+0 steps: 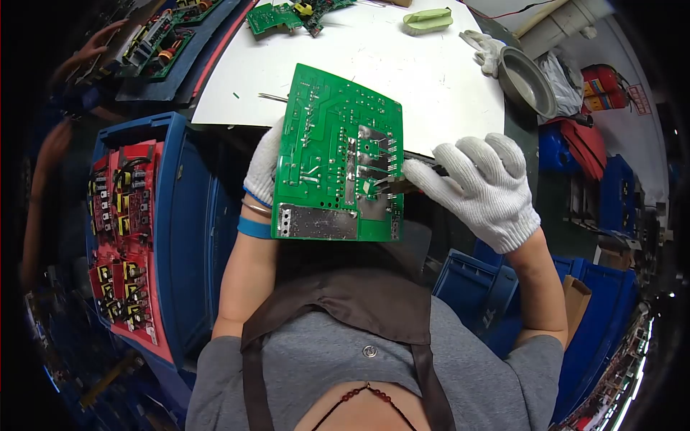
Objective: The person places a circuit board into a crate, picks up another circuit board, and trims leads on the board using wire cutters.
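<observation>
A green circuit board (323,151) is held up with its soldered side showing, silver patches and pin rows at its right and lower edge. Behind its left edge is my left hand (265,167) in a white glove, its fingers mostly hidden by the board. Gloved too, my right hand (478,179) grips a small hand tool (395,186), whose dark jaws touch the board among the pins at the right. Past the board's upper left edge, thin metal tips (273,97) stick out over the white table.
The white table (445,93) carries more boards (274,19) and a pale green object (428,21). A metal bowl (527,81) stands at the right, a blue crate (172,237) with red-lined parts at the left. A co-worker's arms (54,144) show at far left.
</observation>
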`<state>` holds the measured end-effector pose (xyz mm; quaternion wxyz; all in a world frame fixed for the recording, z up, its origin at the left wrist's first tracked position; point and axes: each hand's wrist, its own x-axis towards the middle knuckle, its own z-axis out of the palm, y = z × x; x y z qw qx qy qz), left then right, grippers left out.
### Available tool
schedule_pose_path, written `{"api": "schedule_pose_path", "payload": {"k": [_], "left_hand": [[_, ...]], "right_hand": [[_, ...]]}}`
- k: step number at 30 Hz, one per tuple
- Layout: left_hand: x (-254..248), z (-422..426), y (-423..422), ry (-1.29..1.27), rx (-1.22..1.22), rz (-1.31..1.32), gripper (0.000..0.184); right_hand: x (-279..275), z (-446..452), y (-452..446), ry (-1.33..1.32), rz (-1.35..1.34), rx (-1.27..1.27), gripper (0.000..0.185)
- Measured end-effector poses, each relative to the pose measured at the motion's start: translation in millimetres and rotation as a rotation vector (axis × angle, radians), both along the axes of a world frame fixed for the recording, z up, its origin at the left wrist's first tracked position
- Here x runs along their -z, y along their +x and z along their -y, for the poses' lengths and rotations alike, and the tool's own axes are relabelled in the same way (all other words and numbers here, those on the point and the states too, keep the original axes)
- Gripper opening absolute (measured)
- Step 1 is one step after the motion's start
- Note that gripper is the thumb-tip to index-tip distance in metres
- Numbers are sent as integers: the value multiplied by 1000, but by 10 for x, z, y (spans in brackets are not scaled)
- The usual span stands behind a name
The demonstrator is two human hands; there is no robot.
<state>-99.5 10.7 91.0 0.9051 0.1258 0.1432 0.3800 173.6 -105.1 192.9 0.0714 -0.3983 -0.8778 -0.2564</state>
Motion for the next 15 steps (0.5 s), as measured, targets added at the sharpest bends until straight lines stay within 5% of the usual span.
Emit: {"api": "schedule_pose_path", "payload": {"k": [15], "left_hand": [[32,-52,-57,25,43,42,41]], "right_hand": [[153,-148,25,20,-47,-81,55]]}}
